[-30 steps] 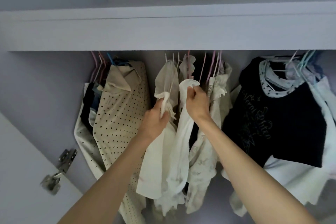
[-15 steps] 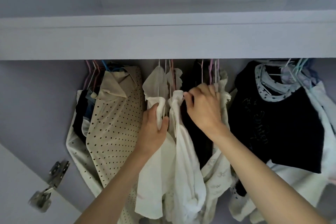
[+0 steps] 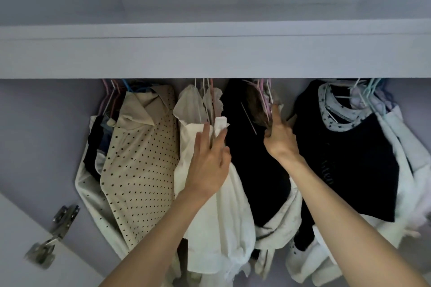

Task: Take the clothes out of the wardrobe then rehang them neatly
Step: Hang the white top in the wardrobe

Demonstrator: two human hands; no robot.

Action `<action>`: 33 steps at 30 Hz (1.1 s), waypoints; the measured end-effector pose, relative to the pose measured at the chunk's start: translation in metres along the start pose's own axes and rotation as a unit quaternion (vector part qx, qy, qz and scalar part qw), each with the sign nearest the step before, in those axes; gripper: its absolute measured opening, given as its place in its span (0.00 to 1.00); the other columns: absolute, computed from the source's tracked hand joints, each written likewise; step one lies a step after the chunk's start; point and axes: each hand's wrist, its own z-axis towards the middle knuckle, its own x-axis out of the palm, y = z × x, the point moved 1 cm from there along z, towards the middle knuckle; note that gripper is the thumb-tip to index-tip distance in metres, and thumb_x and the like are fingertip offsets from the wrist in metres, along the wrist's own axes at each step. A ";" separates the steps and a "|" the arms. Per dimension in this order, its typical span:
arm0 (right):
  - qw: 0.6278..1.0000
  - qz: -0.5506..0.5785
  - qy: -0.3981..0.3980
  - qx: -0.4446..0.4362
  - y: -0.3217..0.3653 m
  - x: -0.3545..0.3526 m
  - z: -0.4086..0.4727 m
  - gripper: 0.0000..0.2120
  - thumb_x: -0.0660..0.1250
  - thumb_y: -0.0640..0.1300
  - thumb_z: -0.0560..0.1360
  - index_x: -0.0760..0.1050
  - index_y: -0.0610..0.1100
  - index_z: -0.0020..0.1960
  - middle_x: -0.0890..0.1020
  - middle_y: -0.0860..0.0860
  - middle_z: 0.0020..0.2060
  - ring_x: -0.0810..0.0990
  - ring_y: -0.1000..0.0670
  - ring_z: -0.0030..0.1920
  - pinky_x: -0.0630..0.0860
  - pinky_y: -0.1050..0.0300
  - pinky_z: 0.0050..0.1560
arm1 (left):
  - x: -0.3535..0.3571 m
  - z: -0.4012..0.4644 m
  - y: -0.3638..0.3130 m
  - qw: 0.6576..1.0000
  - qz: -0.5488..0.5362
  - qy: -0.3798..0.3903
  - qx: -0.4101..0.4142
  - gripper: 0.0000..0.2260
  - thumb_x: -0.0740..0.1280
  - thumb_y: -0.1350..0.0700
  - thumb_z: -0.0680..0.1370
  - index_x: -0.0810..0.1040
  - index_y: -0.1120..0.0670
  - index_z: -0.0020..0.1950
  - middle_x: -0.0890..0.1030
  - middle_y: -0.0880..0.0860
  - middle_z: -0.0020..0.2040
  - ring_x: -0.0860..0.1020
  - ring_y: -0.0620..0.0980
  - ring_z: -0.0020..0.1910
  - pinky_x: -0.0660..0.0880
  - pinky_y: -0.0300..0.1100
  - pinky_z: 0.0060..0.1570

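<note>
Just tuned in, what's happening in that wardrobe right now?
A person is reaching into an open wardrobe full of hanging clothes. The left hand lies flat with straight fingers against the white garment in the middle. The right hand reaches up at the pink hangers beside the black garment; that spot is blurred, so its grip is unclear. Nothing is off the rail yet.

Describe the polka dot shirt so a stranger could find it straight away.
Look under the white wardrobe shelf, at the hanging clothes on the left. The polka dot shirt hangs left of the white garments. It alone is beige with dark dots and a folded collar.
</note>
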 end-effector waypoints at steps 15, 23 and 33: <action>0.967 -0.115 -0.095 -0.205 -0.015 0.016 -0.037 0.27 0.61 0.49 0.77 0.61 0.39 0.72 0.61 0.36 0.72 0.55 0.38 0.73 0.47 0.41 0.71 | 0.006 -0.062 0.031 0.986 0.166 -0.014 -0.012 0.25 0.41 0.41 0.79 0.44 0.44 0.76 0.43 0.49 0.77 0.38 0.48 0.75 0.45 0.49 0.73; 0.903 -0.061 -0.020 -0.425 0.056 0.058 -0.131 0.26 0.52 0.51 0.76 0.65 0.39 0.69 0.68 0.37 0.68 0.67 0.38 0.68 0.61 0.37 0.67 | -0.079 -0.160 0.053 0.948 0.291 -0.078 -0.105 0.23 0.47 0.44 0.80 0.56 0.46 0.75 0.52 0.53 0.77 0.44 0.56 0.75 0.44 0.53 0.70; 0.793 0.013 0.145 -0.591 0.104 0.119 -0.367 0.28 0.70 0.51 0.71 0.69 0.42 0.67 0.74 0.40 0.64 0.74 0.40 0.63 0.69 0.36 0.59 | -0.120 -0.461 0.027 0.849 0.366 -0.085 -0.370 0.23 0.49 0.44 0.79 0.68 0.52 0.70 0.68 0.60 0.70 0.64 0.66 0.69 0.63 0.60 0.63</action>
